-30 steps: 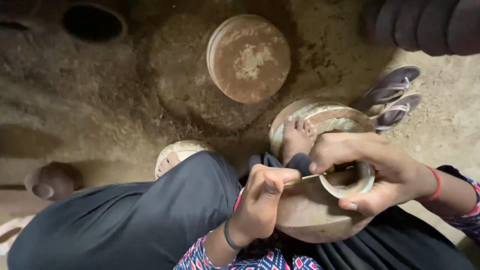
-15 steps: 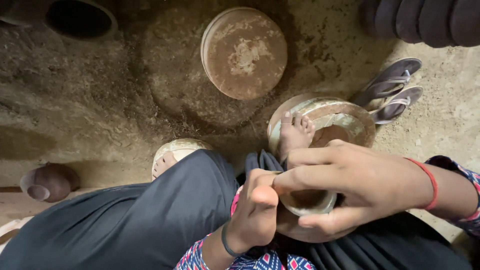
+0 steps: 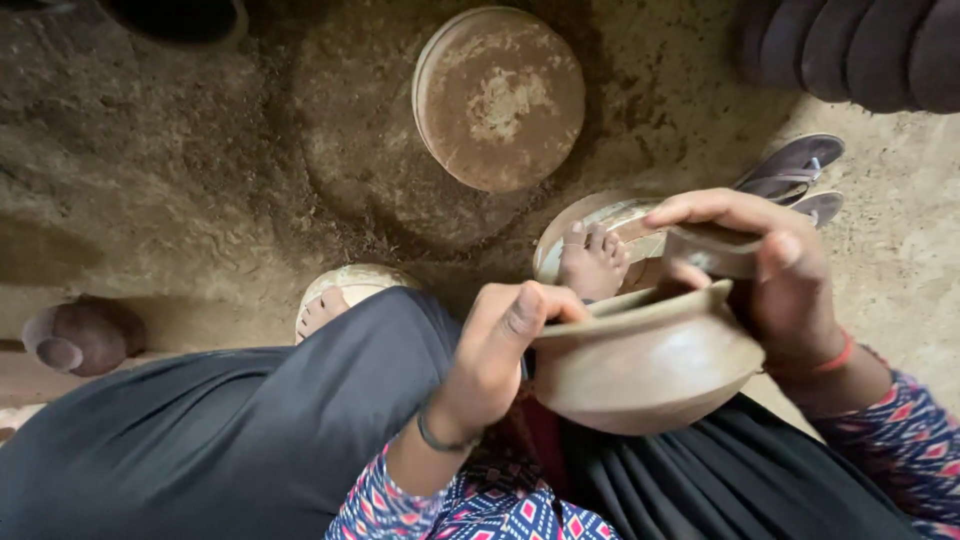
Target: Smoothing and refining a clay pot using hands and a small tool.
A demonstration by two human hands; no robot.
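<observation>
A brown clay pot [image 3: 650, 365] rests on my lap, tilted so that its side faces the camera. My right hand [image 3: 770, 270] grips the pot's neck and rim from the upper right; a red band is on that wrist. My left hand [image 3: 500, 345] is curled against the pot's left shoulder, with the thumb pressed on its edge. Whether anything thin lies inside those curled fingers is hidden. My bare foot [image 3: 592, 262] rests in a shallow clay bowl [image 3: 585, 220] just behind the pot.
On the dirt floor ahead lies a round clay disc [image 3: 500, 95]. Purple sandals [image 3: 795, 170] are at the right, below dark rounded pots [image 3: 860, 50]. A small clay pot [image 3: 80, 335] lies at the left. My other foot [image 3: 320, 312] rests by a pale dish [image 3: 365, 280].
The pot has tipped from mouth-up to side-on and risen. My right hand shifted over the rim. The thin tool seen in my left hand earlier is out of sight.
</observation>
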